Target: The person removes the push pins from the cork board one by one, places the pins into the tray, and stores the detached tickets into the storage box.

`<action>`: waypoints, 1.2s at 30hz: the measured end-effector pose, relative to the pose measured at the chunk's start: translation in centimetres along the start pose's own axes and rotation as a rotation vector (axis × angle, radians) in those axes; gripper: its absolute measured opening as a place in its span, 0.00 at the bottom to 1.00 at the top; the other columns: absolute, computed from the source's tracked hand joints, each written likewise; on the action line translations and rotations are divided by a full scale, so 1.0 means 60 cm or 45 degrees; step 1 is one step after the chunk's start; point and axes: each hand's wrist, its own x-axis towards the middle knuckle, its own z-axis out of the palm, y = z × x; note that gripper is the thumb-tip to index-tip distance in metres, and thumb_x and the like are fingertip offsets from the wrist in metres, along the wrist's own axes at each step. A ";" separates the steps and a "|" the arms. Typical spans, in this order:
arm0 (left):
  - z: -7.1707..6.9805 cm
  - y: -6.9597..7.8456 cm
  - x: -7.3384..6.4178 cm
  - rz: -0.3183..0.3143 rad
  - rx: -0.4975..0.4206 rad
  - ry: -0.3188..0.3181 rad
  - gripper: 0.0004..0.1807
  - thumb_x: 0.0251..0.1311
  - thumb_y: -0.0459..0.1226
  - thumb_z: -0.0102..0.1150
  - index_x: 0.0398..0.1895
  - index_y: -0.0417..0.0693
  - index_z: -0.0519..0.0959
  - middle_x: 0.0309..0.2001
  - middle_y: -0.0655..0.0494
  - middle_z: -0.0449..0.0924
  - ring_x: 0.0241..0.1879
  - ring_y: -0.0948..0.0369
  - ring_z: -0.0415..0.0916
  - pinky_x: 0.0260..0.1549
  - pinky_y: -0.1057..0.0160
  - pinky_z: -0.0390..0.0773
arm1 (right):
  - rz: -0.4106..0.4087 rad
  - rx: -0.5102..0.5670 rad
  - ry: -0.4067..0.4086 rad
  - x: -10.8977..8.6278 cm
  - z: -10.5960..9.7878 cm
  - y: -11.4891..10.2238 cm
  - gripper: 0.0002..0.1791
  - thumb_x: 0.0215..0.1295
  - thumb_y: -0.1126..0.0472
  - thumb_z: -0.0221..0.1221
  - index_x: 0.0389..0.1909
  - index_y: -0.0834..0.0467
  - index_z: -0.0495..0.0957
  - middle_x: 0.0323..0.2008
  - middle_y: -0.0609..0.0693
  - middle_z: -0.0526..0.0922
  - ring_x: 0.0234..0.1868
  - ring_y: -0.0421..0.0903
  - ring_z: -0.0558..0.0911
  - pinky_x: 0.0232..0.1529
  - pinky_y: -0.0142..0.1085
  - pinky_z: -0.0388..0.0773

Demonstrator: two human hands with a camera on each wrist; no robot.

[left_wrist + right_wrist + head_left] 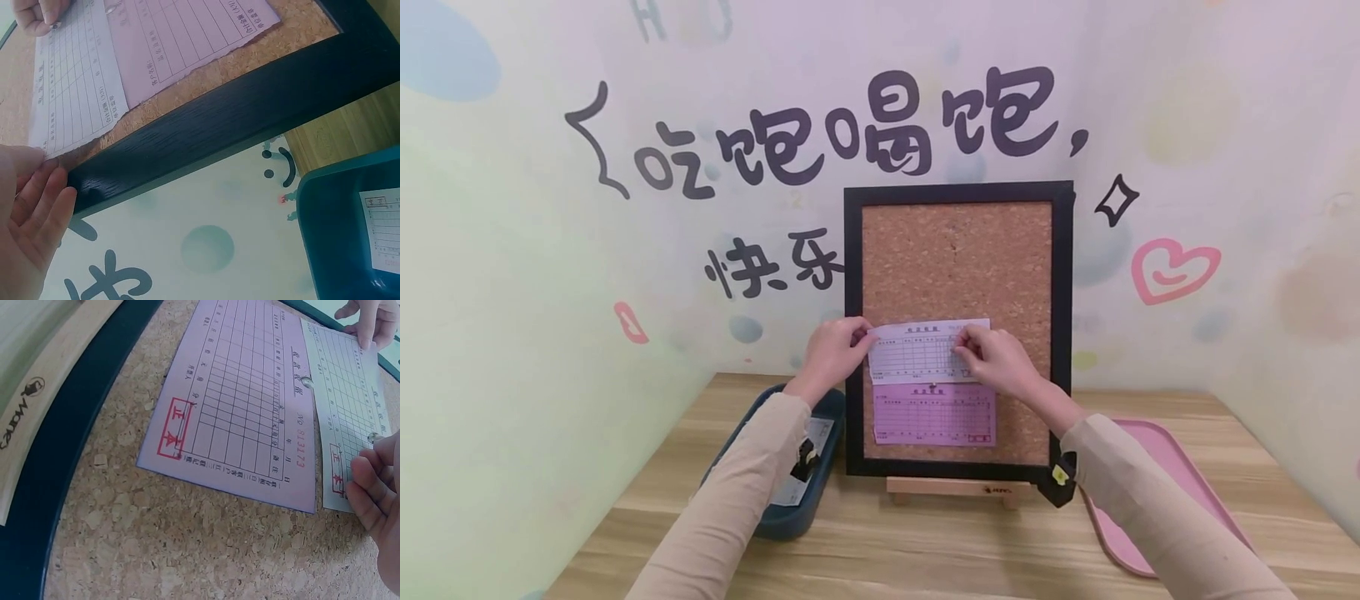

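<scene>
A black-framed corkboard (955, 267) stands upright in the head view. Low on it, a pink receipt (934, 423) is held by a pushpin (307, 382) at its top edge. Just above lies a white receipt (917, 358), its lower edge meeting the pink one. My left hand (837, 352) pinches the white sheet's upper left corner, with fingers at the board's frame (187, 134). At the sheet's right part, my right hand (1000, 360) pinches a small shiny pushpin (373, 437) against the paper. Its point is hidden.
A wooden stand (955, 486) supports the board on the wood-grain table (887, 558). To the left is a blue tray (786, 523) with printed slips (796, 487) inside. A pink tray (1120, 537) lies to the right, partly under my right sleeve. A lettered wall (775, 50) rises behind.
</scene>
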 end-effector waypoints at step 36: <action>-0.079 -0.105 -0.140 -0.056 -0.116 0.387 0.03 0.55 0.26 0.54 0.28 0.33 0.76 0.27 0.43 0.79 0.26 0.53 0.74 0.26 0.61 0.74 | -0.074 0.015 -0.047 -0.176 -0.062 0.068 0.06 0.56 0.71 0.58 0.26 0.58 0.73 0.14 0.37 0.64 0.15 0.30 0.60 0.15 0.27 0.61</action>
